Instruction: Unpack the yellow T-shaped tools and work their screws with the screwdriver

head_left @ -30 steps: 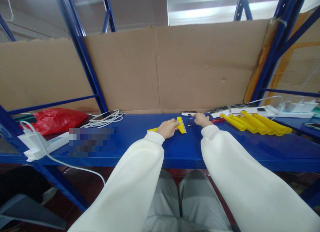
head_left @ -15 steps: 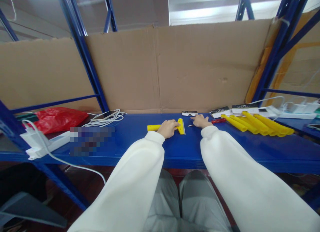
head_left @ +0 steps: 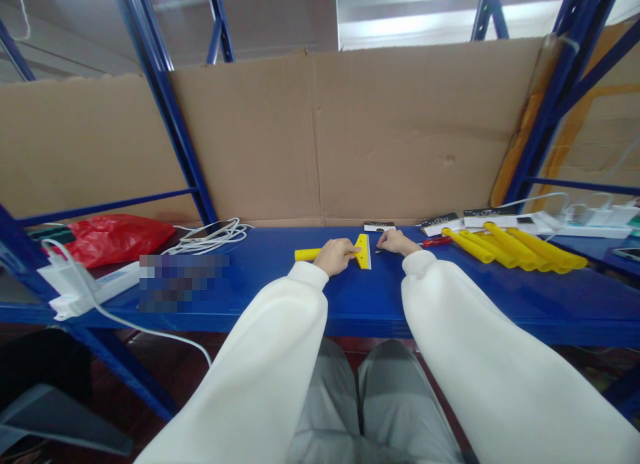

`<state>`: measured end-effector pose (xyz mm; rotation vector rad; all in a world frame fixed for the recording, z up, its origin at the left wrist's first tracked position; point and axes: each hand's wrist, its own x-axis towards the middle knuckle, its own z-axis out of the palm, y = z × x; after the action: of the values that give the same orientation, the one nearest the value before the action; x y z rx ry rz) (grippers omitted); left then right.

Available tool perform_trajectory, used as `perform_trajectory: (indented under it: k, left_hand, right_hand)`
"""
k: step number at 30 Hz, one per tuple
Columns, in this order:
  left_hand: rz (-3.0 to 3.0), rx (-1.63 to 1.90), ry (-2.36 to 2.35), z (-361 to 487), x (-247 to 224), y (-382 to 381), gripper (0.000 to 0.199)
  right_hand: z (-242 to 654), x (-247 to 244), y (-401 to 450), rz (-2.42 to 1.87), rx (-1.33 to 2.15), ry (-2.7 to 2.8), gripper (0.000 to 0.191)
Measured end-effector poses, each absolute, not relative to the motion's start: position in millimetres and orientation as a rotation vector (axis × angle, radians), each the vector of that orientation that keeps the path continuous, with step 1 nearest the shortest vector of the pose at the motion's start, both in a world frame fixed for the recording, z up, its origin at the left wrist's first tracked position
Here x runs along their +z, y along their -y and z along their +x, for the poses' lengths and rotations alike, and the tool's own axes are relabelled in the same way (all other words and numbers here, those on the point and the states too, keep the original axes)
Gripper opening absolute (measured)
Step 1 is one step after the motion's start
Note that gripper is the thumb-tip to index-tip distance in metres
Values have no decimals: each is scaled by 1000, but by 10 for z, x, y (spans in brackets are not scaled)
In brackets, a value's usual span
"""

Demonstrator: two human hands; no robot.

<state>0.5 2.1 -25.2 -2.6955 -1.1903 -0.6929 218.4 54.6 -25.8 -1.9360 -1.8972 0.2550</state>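
Note:
On the blue table lies a yellow scraper (head_left: 363, 252), its handle to the left and its bladed head to the right. My left hand (head_left: 336, 257) is wrapped round it near the head. To the right, my right hand (head_left: 394, 241) rests low over the table with its fingers drawn together. Beside these fingers is the tip of a red screwdriver (head_left: 437, 241), whose handle points right; part of its shaft is hidden under the hand. What the right fingertips pinch, if anything, is too small to make out.
Several yellow handles (head_left: 525, 251) lie at the right, by black-and-white packets (head_left: 442, 224). Another packet (head_left: 379, 227) is behind my right hand. At the left are a red bag (head_left: 123, 239), white cables (head_left: 215, 236) and a power strip (head_left: 117, 282). Cardboard (head_left: 350, 137) stands behind.
The fingers of my right hand have drawn together and shifted slightly left. My left hand and the scraper have hardly moved.

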Motion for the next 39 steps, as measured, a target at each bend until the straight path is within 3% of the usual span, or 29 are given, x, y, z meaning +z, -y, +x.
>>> perform_trajectory:
  k: [13, 26, 36, 39]
  left_hand:
    - [-2692, -695, 1146, -17, -266, -59, 26]
    - [-2673, -606, 1160, -8, -204, 27, 29]
    - [-2686, -584, 1154, 4, -198, 30, 30]
    - [-2684, -590, 1157, 2, -205, 25, 30]
  right_hand:
    - [2011, -193, -508, -1199, 685, 1873, 10]
    - [1859, -124, -418, -1232, 406, 2042, 13]
    - [1838, -158, -433, -1321, 462, 1952, 8]
    - [1804, -186, -428, -1356, 526, 1785, 22]
